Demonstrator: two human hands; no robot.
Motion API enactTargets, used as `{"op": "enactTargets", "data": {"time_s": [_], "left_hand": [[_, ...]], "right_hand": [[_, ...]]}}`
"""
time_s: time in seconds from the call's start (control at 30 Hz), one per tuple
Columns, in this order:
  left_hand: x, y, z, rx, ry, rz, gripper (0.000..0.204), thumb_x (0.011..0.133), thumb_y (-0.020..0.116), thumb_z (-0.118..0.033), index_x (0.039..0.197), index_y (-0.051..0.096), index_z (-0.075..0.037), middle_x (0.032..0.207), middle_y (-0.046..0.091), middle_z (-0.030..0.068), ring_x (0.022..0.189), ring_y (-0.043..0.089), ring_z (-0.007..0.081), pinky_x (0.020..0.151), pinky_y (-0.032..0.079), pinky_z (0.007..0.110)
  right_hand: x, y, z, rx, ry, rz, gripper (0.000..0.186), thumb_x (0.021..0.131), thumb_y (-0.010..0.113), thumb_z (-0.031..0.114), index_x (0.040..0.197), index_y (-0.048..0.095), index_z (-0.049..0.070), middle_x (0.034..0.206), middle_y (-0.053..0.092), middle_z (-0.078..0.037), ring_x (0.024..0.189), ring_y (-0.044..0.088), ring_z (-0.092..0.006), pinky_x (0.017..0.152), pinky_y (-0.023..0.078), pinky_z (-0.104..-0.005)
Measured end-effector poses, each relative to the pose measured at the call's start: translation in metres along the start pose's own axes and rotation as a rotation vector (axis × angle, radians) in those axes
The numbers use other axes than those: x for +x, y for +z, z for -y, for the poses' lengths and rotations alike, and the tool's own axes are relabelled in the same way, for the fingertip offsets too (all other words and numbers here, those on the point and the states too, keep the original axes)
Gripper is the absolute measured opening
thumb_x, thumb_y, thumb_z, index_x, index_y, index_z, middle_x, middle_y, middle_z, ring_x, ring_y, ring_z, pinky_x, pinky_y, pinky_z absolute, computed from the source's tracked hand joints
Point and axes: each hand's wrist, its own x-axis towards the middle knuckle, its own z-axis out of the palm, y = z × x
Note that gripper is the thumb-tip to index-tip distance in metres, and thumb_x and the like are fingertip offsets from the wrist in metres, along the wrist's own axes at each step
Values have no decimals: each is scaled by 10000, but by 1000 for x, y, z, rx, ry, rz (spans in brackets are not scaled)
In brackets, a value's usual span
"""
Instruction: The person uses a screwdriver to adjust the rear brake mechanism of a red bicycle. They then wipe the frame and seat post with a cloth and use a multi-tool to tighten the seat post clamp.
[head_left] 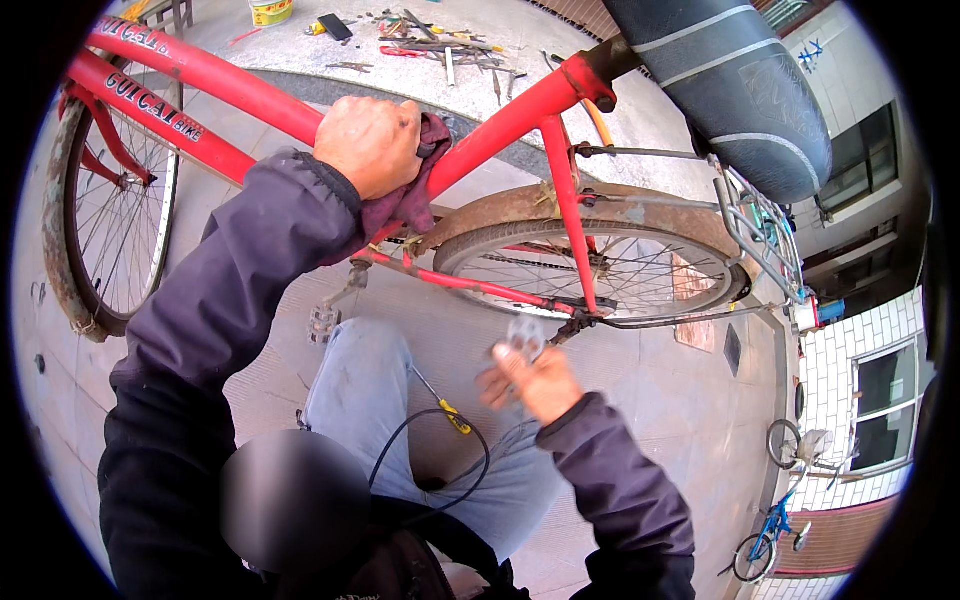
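My left hand (pixel 365 145) grips a dark maroon cloth (pixel 408 205) against the red bicycle frame (pixel 490 135), near where the seat tube meets the lower tubes. My right hand (pixel 532 380) holds a grey metal piece with holes (pixel 525 336), blurred, just below the rear wheel's hub (pixel 590 305). The rusty rear mudguard (pixel 650 208) arches over the wheel, and a pedal (pixel 322 322) hangs below my left forearm. Between my jeans-clad legs lie a black cable loop (pixel 483 450) and a yellow-handled screwdriver (pixel 452 415).
The front wheel (pixel 110 230) stands at left, a padded black saddle (pixel 760 120) at upper right. Scattered tools (pixel 440 55) and a yellow bucket (pixel 270 10) sit on pale paving behind the bicycle. A blue bicycle (pixel 770 525) stands by the tiled wall (pixel 820 360).
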Motion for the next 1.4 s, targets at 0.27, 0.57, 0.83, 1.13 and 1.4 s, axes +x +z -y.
{"op": "enactTargets", "data": {"time_s": [0.27,0.57,0.83,1.13,1.4], "left_hand": [[-3,-6,3,19,-27,40,231,687,610,-212,793,617,-6,701,644,206,660,646,354,627,508,432],[-4,-1,4,1,-30,13,222,681,586,-192,791,633,-6,679,643,202,642,644,354,626,508,429],[-4,1,4,-15,-20,-7,204,675,583,-178,784,633,-13,664,639,196,627,642,348,614,506,432],[-4,-1,3,-6,-62,23,201,681,580,-177,792,640,-20,705,652,188,670,650,340,639,506,428],[-6,-5,2,12,-47,31,202,686,580,-170,805,645,-20,718,657,181,681,653,335,652,512,425]], "right_hand": [[0,-32,153,-379,-654,-251,308,883,644,275,917,608,-29,797,658,-116,628,637,-164,563,507,-275],[15,-47,187,-364,-613,-218,231,837,695,195,944,660,-7,725,661,-119,525,625,-161,501,509,-249],[18,-46,194,-413,-589,-289,255,828,707,252,918,658,19,720,655,-75,562,630,-138,517,498,-254],[27,-13,172,-101,-618,-236,452,858,633,465,934,613,20,796,659,-73,633,659,-178,571,475,-273],[21,-9,154,129,-712,-264,539,906,541,506,983,634,-19,802,628,-78,657,553,-109,568,452,-223]]}}
